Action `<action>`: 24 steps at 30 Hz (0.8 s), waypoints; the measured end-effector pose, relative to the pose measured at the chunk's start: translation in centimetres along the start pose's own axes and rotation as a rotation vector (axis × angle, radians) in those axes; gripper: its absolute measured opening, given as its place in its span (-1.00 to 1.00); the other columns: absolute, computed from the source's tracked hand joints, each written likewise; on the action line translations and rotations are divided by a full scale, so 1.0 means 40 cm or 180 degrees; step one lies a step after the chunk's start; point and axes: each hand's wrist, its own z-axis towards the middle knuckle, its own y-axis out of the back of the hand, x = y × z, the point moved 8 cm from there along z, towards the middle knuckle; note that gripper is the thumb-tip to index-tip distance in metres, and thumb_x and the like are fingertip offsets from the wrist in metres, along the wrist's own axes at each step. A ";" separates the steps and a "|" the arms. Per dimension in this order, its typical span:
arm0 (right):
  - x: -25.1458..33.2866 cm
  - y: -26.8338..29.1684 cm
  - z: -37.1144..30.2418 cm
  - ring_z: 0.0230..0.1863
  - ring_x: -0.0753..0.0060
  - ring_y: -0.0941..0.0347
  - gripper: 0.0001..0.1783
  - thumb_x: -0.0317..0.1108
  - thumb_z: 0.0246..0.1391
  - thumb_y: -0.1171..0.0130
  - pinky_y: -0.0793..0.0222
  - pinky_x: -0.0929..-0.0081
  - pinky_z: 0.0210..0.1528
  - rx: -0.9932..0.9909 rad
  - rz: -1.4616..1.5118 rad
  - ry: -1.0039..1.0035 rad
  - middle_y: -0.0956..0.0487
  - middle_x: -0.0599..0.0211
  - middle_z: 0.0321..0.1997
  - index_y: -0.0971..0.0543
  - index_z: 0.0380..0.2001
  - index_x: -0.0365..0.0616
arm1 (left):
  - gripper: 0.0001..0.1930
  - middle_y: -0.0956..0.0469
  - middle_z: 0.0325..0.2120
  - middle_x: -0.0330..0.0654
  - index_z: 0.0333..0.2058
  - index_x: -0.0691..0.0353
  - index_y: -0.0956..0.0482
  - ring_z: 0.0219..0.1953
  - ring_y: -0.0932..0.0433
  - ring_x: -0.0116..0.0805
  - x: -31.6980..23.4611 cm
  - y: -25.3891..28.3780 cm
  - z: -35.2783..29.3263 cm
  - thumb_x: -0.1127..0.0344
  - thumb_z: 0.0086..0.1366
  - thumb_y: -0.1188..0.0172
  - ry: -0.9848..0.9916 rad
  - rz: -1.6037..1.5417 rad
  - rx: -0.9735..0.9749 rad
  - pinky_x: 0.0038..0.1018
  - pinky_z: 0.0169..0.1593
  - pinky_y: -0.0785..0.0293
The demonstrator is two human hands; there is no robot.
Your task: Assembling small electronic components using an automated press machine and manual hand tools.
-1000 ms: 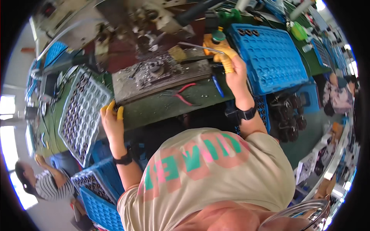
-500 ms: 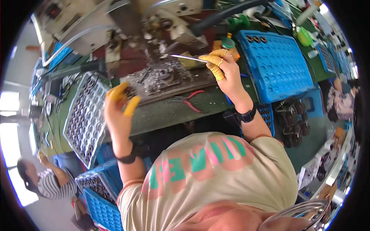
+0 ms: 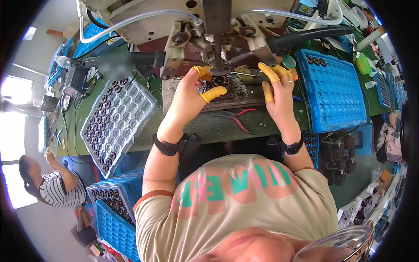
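Observation:
My left hand (image 3: pixel 190 97), with yellow finger covers, reaches in at the machine's work plate. Its thumb and bent forefinger close around a small dark ring-shaped part (image 3: pixel 221 81) with coppery bits; the fingers partly hide it. My right hand (image 3: pixel 279 89), also wearing yellow finger covers, is over the plate's right side, its thumb and fingers apart. Just left of those fingertips is a thin metal rod (image 3: pixel 244 74), pointing toward the ring-shaped part. The metal work plate (image 3: pixel 244 103) is strewn with shavings.
Red-handled pliers (image 3: pixel 242 123) lie at the bench front. A clear tray (image 3: pixel 131 114) of dark rings is left; a blue tray (image 3: pixel 334 94) is right. The machine's press arm (image 3: pixel 217 17) and a black hose (image 3: pixel 310 37) overhang the plate. Another person (image 3: pixel 61 185) is far left.
My left hand has moved right and forward from beside the clear tray to the plate. My right hand has moved right and lower, its fingers now parted from the metal rod.

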 end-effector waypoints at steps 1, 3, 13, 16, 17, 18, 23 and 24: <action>0.003 0.001 0.000 0.03 0.06 -0.31 -0.62 -0.49 0.02 -0.14 -0.10 0.17 0.12 0.0011 0.0019 0.0005 -0.45 0.21 -0.02 -0.52 -0.03 -0.07 | -0.46 -0.50 -0.33 -0.09 -0.19 0.39 -0.49 -0.25 -0.48 -0.18 0.022 -0.012 0.000 0.26 -0.12 -0.51 0.0270 -0.0395 0.0176 -0.38 -0.12 -0.40; 0.005 0.004 -0.002 0.01 0.05 -0.32 -0.62 -0.48 0.02 -0.15 -0.10 0.16 0.13 0.0017 0.0132 0.0005 -0.45 0.20 -0.03 -0.52 -0.03 -0.07 | -0.48 -0.48 -0.35 -0.09 -0.18 0.38 -0.48 -0.28 -0.46 -0.14 0.006 -0.012 -0.004 0.27 -0.09 -0.49 0.0224 -0.0430 0.0172 -0.38 -0.14 -0.40; -0.021 0.041 0.018 0.17 0.10 -0.27 -0.49 -0.38 0.05 -0.17 -0.04 0.16 0.20 -0.0223 -0.0713 0.0081 -0.38 0.22 0.14 -0.41 0.12 -0.03 | -0.55 -0.44 -0.36 -0.02 -0.23 0.39 -0.46 -0.29 -0.46 -0.06 -0.045 -0.006 -0.016 0.32 -0.06 -0.44 -0.0519 0.0223 -0.0312 -0.33 -0.17 -0.41; -0.061 0.023 0.028 0.23 0.09 -0.22 -0.43 -0.34 0.06 -0.17 -0.04 0.15 0.23 -0.0033 -0.0942 0.0026 -0.33 0.21 0.22 -0.33 0.16 -0.11 | -0.55 -0.44 -0.35 -0.02 -0.23 0.39 -0.45 -0.29 -0.46 -0.07 -0.049 -0.009 -0.018 0.31 -0.06 -0.44 -0.0522 0.0283 -0.0364 -0.33 -0.16 -0.42; -0.071 0.017 0.031 0.25 0.09 -0.21 -0.43 -0.33 0.06 -0.17 -0.04 0.15 0.25 0.0032 -0.0996 0.0045 -0.33 0.21 0.22 -0.33 0.16 -0.14 | -0.55 -0.44 -0.35 -0.03 -0.23 0.40 -0.45 -0.29 -0.46 -0.07 -0.049 -0.011 -0.019 0.31 -0.05 -0.43 -0.0514 0.0205 -0.0388 -0.34 -0.16 -0.42; -0.075 0.014 0.033 0.27 0.09 -0.20 -0.44 -0.33 0.05 -0.18 -0.06 0.16 0.25 0.0061 -0.0952 0.0034 -0.34 0.19 0.22 -0.34 0.14 -0.16 | -0.55 -0.44 -0.35 -0.03 -0.23 0.40 -0.45 -0.29 -0.46 -0.07 -0.048 -0.014 -0.019 0.31 -0.05 -0.43 -0.0504 0.0202 -0.0397 -0.34 -0.16 -0.42; -0.100 0.009 0.033 0.25 0.04 -0.23 -0.49 -0.36 0.07 -0.16 -0.13 0.17 0.22 0.0279 -0.0903 -0.0057 -0.37 0.13 0.20 -0.37 0.11 -0.21 | -0.55 -0.46 -0.33 -0.03 -0.21 0.38 -0.45 -0.26 -0.47 -0.07 -0.045 -0.013 -0.024 0.31 -0.04 -0.43 -0.0515 0.0137 -0.0437 -0.32 -0.15 -0.42; -0.101 0.012 0.035 0.24 0.02 -0.24 -0.50 -0.37 0.07 -0.15 -0.15 0.16 0.21 0.0219 -0.0807 -0.0069 -0.38 0.11 0.19 -0.38 0.11 -0.23 | -0.55 -0.46 -0.33 -0.03 -0.21 0.38 -0.45 -0.26 -0.47 -0.07 -0.046 -0.012 -0.025 0.31 -0.04 -0.43 -0.0504 0.0136 -0.0442 -0.32 -0.15 -0.42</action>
